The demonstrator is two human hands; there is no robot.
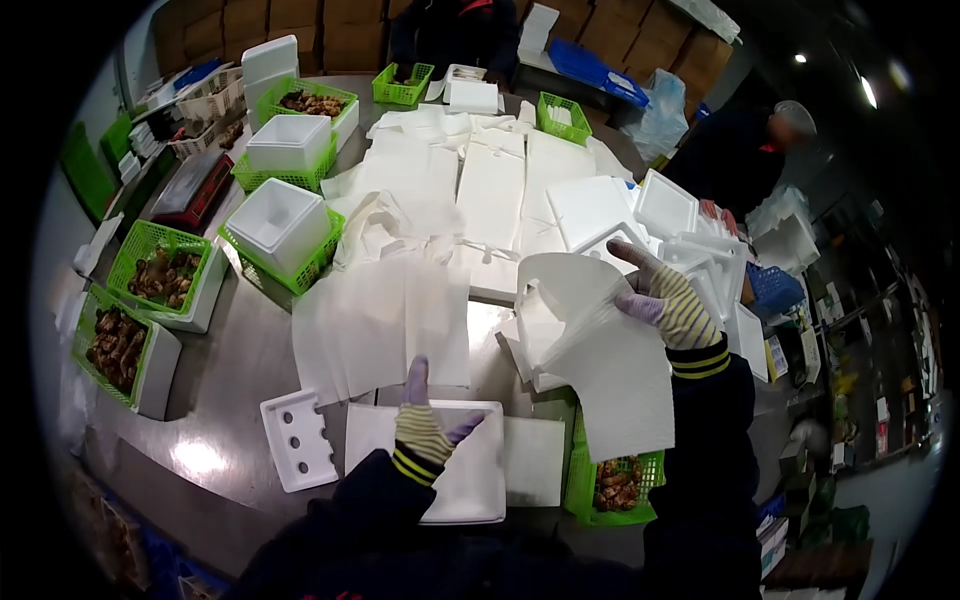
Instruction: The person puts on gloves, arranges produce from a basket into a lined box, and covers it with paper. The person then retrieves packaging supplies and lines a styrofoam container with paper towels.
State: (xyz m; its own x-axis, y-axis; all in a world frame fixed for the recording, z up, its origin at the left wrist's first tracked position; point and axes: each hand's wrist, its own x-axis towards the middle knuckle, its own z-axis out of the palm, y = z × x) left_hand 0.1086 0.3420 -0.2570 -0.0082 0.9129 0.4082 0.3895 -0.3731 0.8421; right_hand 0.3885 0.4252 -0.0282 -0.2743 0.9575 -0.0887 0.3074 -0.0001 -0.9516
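My right hand (672,300), in a yellow-striped glove, grips a white paper sheet (620,390) between thumb and fingers. The sheet hangs down and curls at its upper left. My left hand (424,428), gloved alike, is over a white foam box (478,480) at the table's near edge. Its thumb and a finger are spread with nothing between them. To the left of the box lies a foam piece with round holes (298,440). Partly under the hanging sheet is a green basket (585,490) of brown, knobbly pieces (616,484).
White paper sheets (400,180) cover much of the metal table (235,400). Foam boxes (278,225) and green baskets (150,262) line the left side. Foam lids (668,205) are heaped at the right. One person (455,40) is across the table; another (735,150) is at the right.
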